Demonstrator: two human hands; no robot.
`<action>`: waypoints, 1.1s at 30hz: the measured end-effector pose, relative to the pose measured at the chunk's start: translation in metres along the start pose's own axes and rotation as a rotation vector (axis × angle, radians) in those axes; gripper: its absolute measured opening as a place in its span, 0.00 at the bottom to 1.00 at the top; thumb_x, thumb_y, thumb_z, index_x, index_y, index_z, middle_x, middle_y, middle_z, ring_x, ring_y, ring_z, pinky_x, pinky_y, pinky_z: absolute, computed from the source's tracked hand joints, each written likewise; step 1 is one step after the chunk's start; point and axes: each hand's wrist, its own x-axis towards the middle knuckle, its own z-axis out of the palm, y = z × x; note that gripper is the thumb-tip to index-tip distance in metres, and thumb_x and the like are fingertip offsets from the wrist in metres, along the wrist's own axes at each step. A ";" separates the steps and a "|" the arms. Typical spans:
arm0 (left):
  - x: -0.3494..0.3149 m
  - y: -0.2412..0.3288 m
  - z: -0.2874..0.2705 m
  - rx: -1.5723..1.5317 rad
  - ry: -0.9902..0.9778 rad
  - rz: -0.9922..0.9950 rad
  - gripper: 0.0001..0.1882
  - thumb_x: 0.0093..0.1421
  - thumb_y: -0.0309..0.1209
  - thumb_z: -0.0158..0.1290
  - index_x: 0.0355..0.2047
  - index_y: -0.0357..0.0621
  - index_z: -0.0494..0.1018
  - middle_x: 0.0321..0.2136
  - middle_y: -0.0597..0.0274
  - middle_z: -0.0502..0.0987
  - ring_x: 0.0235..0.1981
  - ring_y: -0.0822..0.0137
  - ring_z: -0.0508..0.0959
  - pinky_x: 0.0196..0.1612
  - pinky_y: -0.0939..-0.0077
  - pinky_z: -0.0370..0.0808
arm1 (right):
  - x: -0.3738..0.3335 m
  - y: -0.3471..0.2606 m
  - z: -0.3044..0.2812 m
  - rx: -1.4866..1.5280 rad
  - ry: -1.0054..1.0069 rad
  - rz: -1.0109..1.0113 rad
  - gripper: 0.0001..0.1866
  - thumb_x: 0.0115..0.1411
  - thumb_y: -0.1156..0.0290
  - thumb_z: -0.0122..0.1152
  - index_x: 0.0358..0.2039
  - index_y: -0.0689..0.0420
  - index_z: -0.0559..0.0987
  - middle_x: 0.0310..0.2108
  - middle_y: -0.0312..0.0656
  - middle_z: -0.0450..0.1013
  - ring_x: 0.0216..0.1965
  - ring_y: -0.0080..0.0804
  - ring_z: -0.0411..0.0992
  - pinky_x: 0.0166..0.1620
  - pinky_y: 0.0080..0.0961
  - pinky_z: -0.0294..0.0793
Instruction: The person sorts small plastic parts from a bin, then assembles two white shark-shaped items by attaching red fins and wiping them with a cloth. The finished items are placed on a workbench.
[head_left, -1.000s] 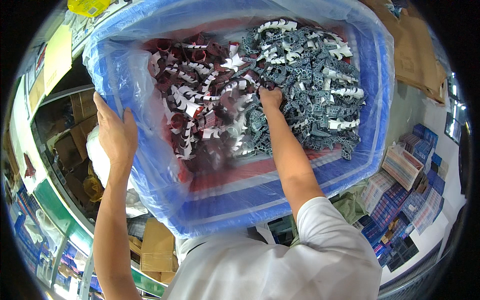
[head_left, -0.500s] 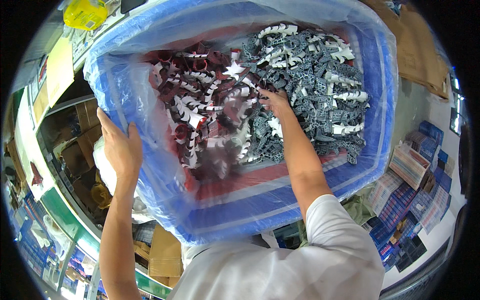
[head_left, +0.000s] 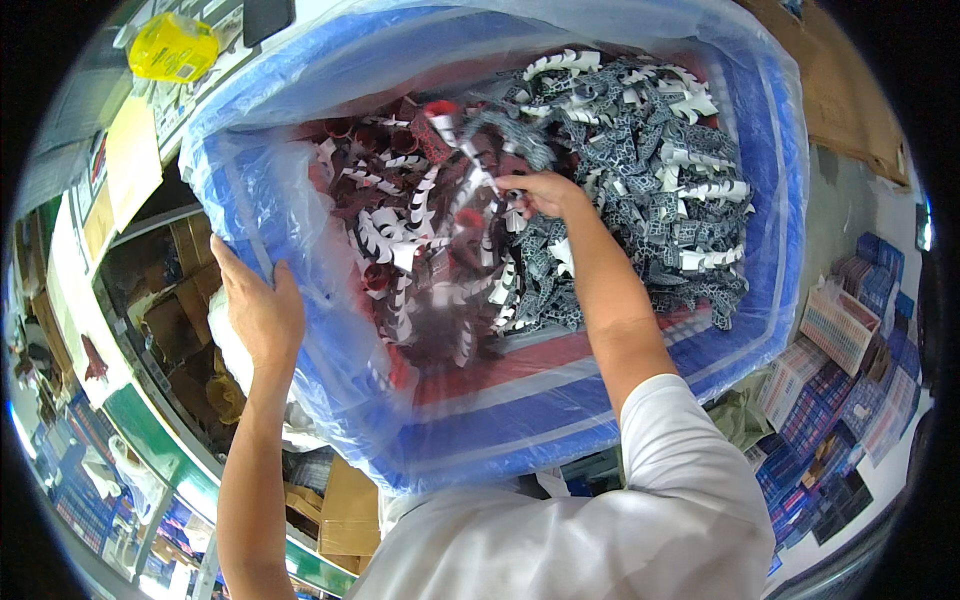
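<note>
While the fingers (head_left: 511, 183) of our right hand (head_left: 545, 194) are pinching a red-and-white piece (head_left: 481, 172) above similar pieces (head_left: 405, 250), beside grey pieces (head_left: 690, 215), our left hand (head_left: 264, 312) is touching the plastic-lined blue bin's (head_left: 540, 424) left edge; whether it is gripping, we cannot tell.

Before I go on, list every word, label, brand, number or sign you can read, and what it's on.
Nothing is clear enough to quote.
Yellow package, upper left: printing and a small label, too small to read.
Stacked boxes, right: printing too small to read.
Red-and-white pieces and dark grey patterned pieces: no lettering I can make out.
</note>
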 end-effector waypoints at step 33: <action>0.001 -0.008 0.002 -0.017 -0.009 0.034 0.45 0.62 0.28 0.56 0.74 0.33 0.44 0.67 0.29 0.63 0.63 0.33 0.70 0.64 0.52 0.69 | -0.025 -0.072 0.051 -0.732 1.292 -0.934 0.13 0.62 0.69 0.58 0.46 0.54 0.82 0.40 0.50 0.80 0.46 0.57 0.79 0.48 0.50 0.78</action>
